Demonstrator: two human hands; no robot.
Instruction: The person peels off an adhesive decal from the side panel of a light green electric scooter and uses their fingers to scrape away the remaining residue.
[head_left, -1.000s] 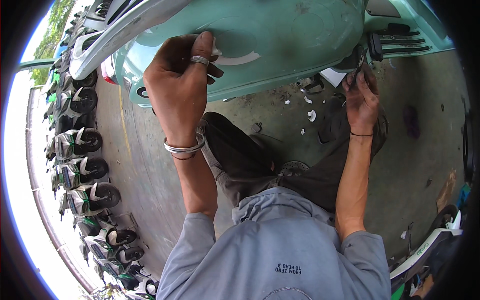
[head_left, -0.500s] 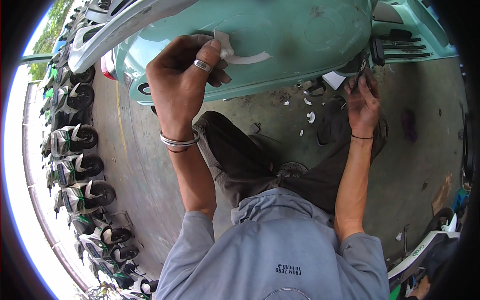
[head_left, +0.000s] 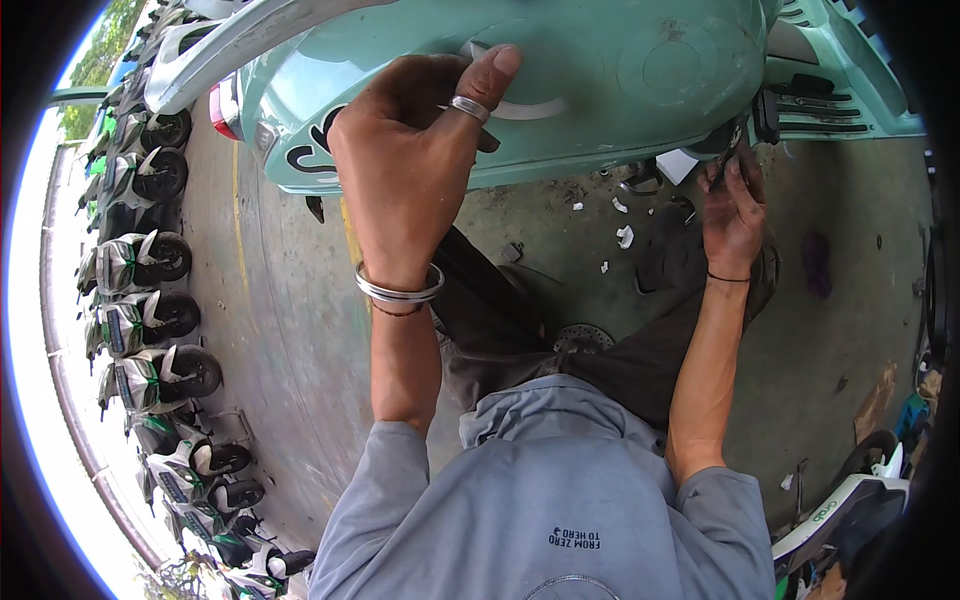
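A mint-green scooter body panel [head_left: 640, 100] fills the top of the view. Against it, my left hand [head_left: 405, 165] is closed in a pinch on a white sticker [head_left: 477, 48], of which only a small tip shows beside the thumb. A curved pale strip [head_left: 535, 109] lies on the panel just right of those fingers. At the panel's lower right edge, my right hand [head_left: 733, 215] has its fingers closed around something dark, partly hidden by the fingers and too unclear to name.
White scraps [head_left: 625, 237] litter the concrete floor [head_left: 290, 300] below the scooter. A metal disc [head_left: 584, 338] lies between my legs. Parked motorbikes [head_left: 160, 315] line the left side. A white body part [head_left: 840, 510] stands at lower right. A grey rail [head_left: 250, 45] crosses the upper left.
My left hand has moved right across the panel, and the white flap in its fingers is now mostly hidden. My right hand stays at the panel's edge. The view has shifted slightly.
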